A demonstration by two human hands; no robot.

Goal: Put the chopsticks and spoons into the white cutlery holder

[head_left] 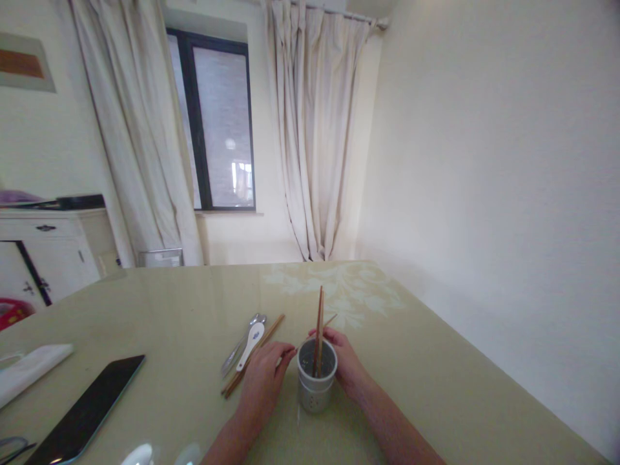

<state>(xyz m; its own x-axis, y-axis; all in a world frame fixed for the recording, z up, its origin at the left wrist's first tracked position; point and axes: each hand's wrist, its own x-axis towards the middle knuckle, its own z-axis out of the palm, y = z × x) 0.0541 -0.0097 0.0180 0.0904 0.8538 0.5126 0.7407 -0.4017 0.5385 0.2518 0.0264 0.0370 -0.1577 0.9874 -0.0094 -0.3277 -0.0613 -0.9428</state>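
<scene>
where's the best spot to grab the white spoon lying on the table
Probably the handle. The white spoon lies flat between the metal spoon and the loose chopsticks, its bowl pointing away and its handle end toward the left hand. Pinch the narrow handle across its width from above, coming from the near side, since neighbours crowd both flanks and the bowl end is farther off.

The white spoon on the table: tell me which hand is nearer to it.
Left. The left hand lies just below the white spoon, beside the loose chopsticks. The right hand is farther off, behind the cup.
</scene>
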